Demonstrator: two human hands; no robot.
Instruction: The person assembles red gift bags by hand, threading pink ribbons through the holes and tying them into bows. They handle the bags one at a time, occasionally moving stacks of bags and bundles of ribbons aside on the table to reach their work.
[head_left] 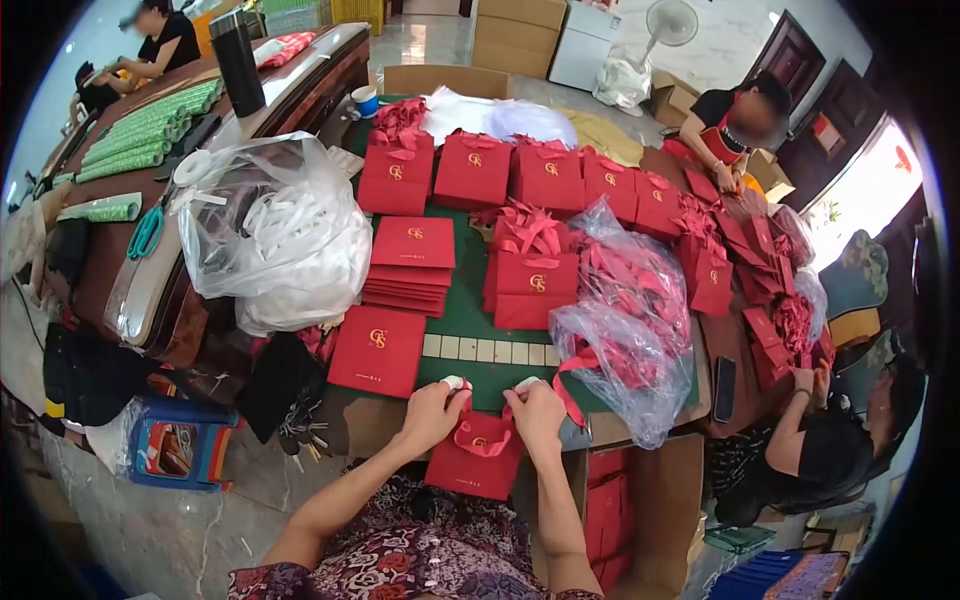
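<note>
Low at the table's front edge, a red paper bag (472, 470) with gold lettering hangs between my hands, its red ribbon handle (484, 441) looped across the front. My left hand (436, 414) is closed at the bag's upper left, thumb and finger pinched on the ribbon. My right hand (538, 412) pinches the ribbon at the upper right. White wrapping shows on a fingertip of each hand. A flat red bag (377, 350) lies beyond my left hand, and a stack of flat red bags (412, 243) is behind it.
Finished-looking red bags (471, 170) stand along the back. A clear plastic bag of red ribbons (640, 290) lies right; a plastic bag of white ribbons (290, 230) lies left. A phone (724, 390) and two people at right, a cardboard box (660, 500) below, scissors (146, 232) far left.
</note>
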